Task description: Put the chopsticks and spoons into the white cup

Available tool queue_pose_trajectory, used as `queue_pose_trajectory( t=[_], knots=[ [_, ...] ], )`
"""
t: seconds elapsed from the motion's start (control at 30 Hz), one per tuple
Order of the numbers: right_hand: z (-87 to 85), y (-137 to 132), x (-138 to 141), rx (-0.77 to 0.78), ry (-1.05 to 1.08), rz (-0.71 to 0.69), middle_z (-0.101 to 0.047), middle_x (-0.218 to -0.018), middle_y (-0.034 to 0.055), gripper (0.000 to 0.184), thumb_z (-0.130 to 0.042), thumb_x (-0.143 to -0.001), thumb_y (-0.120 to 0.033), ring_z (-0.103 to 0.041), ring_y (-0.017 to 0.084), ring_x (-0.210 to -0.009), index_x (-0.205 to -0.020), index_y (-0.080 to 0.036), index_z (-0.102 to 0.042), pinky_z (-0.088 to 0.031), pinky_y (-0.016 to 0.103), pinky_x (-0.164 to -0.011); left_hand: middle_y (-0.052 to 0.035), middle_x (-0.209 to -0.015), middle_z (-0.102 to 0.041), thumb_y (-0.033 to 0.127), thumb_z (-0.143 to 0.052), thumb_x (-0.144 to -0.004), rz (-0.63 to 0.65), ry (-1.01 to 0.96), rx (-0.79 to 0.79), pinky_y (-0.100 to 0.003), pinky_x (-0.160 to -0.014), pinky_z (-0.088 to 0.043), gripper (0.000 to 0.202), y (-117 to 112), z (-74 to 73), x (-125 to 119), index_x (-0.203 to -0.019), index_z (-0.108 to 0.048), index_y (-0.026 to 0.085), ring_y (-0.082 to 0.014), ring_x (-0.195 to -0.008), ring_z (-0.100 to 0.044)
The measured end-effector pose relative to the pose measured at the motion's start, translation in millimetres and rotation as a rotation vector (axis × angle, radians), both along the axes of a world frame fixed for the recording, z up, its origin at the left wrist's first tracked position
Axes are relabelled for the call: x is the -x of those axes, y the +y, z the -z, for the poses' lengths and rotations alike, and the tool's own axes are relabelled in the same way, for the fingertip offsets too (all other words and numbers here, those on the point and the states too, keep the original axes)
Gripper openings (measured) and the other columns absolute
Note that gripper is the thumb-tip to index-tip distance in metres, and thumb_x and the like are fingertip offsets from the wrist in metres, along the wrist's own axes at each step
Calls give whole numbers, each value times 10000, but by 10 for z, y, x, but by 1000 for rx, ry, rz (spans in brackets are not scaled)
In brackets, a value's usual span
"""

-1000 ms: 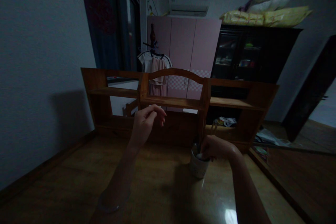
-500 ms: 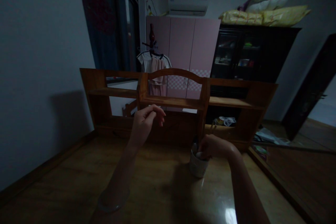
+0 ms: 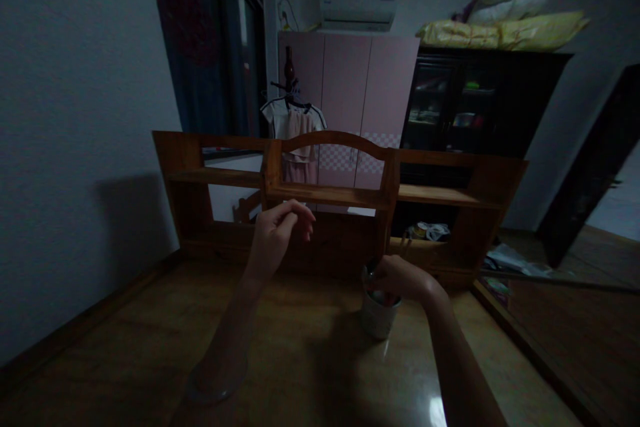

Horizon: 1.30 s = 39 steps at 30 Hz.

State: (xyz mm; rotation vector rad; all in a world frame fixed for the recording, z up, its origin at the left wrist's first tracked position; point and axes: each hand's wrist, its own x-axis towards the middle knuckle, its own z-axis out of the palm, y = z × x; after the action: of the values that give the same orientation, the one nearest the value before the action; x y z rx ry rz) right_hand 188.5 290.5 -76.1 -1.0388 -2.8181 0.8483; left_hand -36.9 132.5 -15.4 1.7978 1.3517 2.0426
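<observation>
Right hand's grip: fingers drawn narrow at the mouth of a cup; whether they pinch anything cannot be told. The right hand (image 3: 403, 278) partly covers the cup (image 3: 379, 319), which is pale, faintly marked, upright on the glossy wooden desk (image 3: 280, 360). Left hand (image 3: 275, 233): raised, loosely curled, hold indeterminable. Shelf unit (image 3: 330, 196) behind.

air conditioner (image 3: 358, 7) above pink wardrobe (image 3: 346, 83) | dark cabinet (image 3: 493, 107) | hanging white shirt (image 3: 280, 121)

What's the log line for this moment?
right hand: at mouth of light cup; left hand: raised, nothing visibly held; cup: upright on table
</observation>
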Motion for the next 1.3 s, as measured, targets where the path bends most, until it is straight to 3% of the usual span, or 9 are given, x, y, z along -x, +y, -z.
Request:
queue_pose_trajectory(
  t=[0.4, 0.63, 0.97, 1.17, 1.3],
  knots=[
    [-36, -95, 31, 69, 37, 59, -646, -554, 41, 246, -632, -784, -154, -660, 203, -456, -542, -116, -621, -430, 135, -313, -6, -649, -596, 100, -398, -841, -20, 2, 3, -249, -551, -468, 250, -26, -7, 11, -773, -632, 158, -135, -570, -580],
    [-60, -86, -19, -9, 10, -6, -599, -489, 18, 310, -619, -806, -199, -641, 185, -430, -509, -137, -556, -365, 127, -294, -5, -643, -598, 100, -398, -839, -19, 2, 5, -249, -550, -468, 251, -24, -5, 13, -771, -633, 161, -132, -563, -584],
    [-120, -117, -25, -20, -33, 33, -628, -505, 60, 344, -639, -850, -211, -654, 194, -468, -518, -128, -594, -393, 141, -333, -9, -642, -603, 112, -405, -833, -16, -8, 13, -246, -539, -474, 238, -25, -13, 19, -769, -629, 160, -136, -559, -582],
    [-139, -117, -95, 75, 26, 59, -652, -560, 75, 328, -610, -880, -255, -657, 211, -477, -584, -117, -638, -447, 176, -357, -8, -646, -604, 112, -410, -835, -8, -16, 12, -246, -538, -472, 230, -17, -1, 28, -771, -626, 160, -134, -561, -581],
    [-226, -128, -221, -31, 98, 65, -651, -564, 55, 330, -589, -911, -313, -648, 184, -490, -661, -123, -689, -415, 165, -376, -11, -646, -604, 105, -406, -837, -22, -7, 11, -246, -540, -471, 241, -27, -8, 22, -772, -632, 158, -134, -565, -583]
  ],
)
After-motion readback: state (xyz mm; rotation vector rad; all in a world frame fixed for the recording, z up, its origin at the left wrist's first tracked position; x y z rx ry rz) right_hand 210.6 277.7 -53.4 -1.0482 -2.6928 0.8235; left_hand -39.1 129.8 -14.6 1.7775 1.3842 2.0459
